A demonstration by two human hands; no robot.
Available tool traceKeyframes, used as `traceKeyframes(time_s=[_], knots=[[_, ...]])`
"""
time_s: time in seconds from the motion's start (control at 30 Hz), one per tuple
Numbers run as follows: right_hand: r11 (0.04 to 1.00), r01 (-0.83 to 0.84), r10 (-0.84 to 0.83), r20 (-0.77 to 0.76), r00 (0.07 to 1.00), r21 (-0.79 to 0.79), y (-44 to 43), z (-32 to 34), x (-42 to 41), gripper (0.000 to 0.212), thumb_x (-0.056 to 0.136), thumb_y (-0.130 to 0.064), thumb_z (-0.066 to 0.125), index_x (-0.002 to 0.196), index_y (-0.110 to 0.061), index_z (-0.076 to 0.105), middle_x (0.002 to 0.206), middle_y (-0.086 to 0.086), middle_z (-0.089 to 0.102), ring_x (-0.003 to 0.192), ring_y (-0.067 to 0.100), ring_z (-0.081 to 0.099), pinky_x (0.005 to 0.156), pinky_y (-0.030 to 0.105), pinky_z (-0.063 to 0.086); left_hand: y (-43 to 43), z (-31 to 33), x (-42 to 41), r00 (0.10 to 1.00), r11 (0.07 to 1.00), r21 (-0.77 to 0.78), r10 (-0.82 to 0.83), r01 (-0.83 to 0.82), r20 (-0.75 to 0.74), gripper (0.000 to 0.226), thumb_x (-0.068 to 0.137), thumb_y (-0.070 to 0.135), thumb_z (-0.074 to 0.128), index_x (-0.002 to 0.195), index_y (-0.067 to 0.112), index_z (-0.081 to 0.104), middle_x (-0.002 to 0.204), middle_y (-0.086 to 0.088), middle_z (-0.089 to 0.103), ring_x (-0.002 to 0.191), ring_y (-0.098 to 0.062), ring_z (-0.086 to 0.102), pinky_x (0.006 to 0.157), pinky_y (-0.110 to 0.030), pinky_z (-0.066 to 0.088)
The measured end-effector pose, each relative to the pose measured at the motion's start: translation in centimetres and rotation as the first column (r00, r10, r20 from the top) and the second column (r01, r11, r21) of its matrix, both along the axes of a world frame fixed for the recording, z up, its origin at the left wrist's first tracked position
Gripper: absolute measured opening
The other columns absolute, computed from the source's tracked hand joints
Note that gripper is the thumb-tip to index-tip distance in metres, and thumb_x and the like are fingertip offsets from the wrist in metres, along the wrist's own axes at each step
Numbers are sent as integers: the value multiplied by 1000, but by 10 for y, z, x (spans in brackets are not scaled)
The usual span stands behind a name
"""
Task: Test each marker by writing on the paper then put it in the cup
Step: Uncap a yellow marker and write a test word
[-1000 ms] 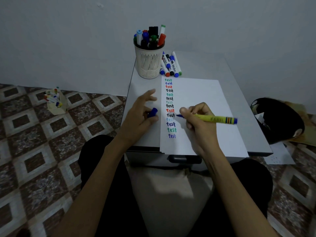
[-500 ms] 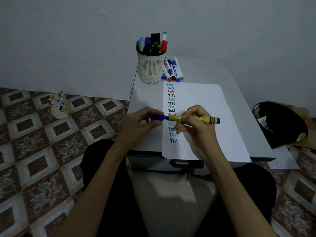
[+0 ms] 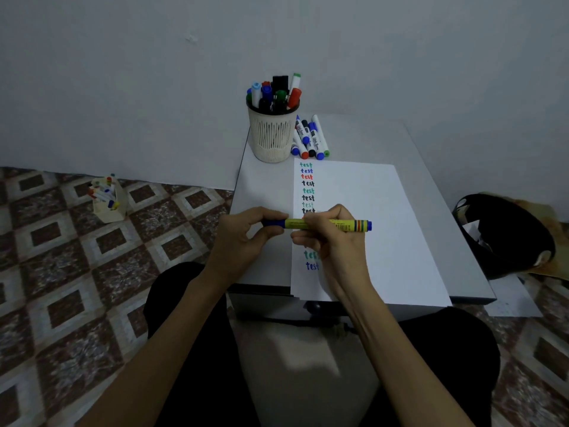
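- Head view, centre of the frame: a yellow marker point(image 3: 346, 225) is held level above the left edge of the paper point(image 3: 375, 217), its blue cap point(image 3: 273, 223) pointing left.
- The left hand point(image 3: 243, 238) has its fingers curled and pinches the blue cap between thumb and fingers.
- The right hand point(image 3: 334, 245) wraps its fingers round the yellow barrel; the striped end sticks out to the right.
- The paper lies on the grey worktop point(image 3: 264, 186). A column of coloured "test" words point(image 3: 308, 183) runs down its left side, partly hidden by the right hand.
- Upper centre: a cream cup point(image 3: 272, 134) stands upright on the worktop, full of markers, just above the paper's top left corner.
- Loose markers point(image 3: 311, 138) lie just right of the cup.
- Left of the frame: a small holder point(image 3: 107, 201) of pens sits on the tiled floor point(image 3: 61, 272).
- Right edge: a black bag point(image 3: 505, 235) lies beside the worktop.
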State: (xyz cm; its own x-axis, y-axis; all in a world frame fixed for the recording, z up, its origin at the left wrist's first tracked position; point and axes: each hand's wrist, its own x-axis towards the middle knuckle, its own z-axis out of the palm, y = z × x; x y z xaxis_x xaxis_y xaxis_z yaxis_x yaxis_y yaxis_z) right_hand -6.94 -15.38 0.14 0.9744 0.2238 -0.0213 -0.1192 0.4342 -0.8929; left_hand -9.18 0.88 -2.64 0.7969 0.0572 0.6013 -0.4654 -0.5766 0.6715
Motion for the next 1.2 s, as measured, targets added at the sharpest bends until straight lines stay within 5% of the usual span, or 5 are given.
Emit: traceKeyframes(time_s=[0.3, 0.57, 0.77, 1.0, 1.2], knots=[[944, -143, 166, 55, 985, -296, -36, 34, 43, 25, 81, -23, 69, 99, -7, 63, 96, 9, 70, 81, 21, 68, 67, 30, 57, -6, 2, 0, 995, 986, -165, -43, 27, -94, 20, 83, 29, 61, 100, 19, 66, 95, 3, 68, 88, -10, 63, 78, -24, 51], [309, 334, 708, 450, 544, -890, -12, 31, 54, 19, 79, -34, 76, 93, -23, 72, 90, -8, 69, 82, 10, 57, 71, 28, 46, -6, -3, 2, 996, 994, -102, 31, -40, -85, 27, 81, 36, 62, 98, 16, 68, 91, 2, 68, 83, -10, 62, 75, -30, 53], [355, 442, 666, 555, 499, -824, 2, 44, 85, 34, 89, -27, 66, 120, -20, 56, 89, -3, 65, 74, 9, 56, 75, 28, 52, -5, -3, 6, 975, 961, -267, 9, -70, -223, 56, 81, 42, 62, 131, 21, 45, 111, 9, 62, 99, -7, 60, 85, -20, 47], [705, 649, -35, 900, 435, -286, 35, 113, 157, 60, 88, -13, 66, 141, -6, 37, 75, 2, 67, 68, 9, 66, 71, 22, 57, -12, -12, 8, 954, 867, 497, 112, 44, -279, 67, 88, 60, 24, 145, 25, 23, 152, 9, 26, 140, -3, 13, 114, -51, 0], [707, 697, -208, 907, 367, -120, 71, 125, 194, 54, 88, -10, 63, 137, -1, 42, 73, 4, 67, 66, 10, 66, 70, 28, 58, -11, -16, 10, 938, 790, 605, 132, 95, -320, 66, 88, 62, 18, 145, 29, 27, 154, 14, 14, 142, -2, -2, 112, -52, -14]])
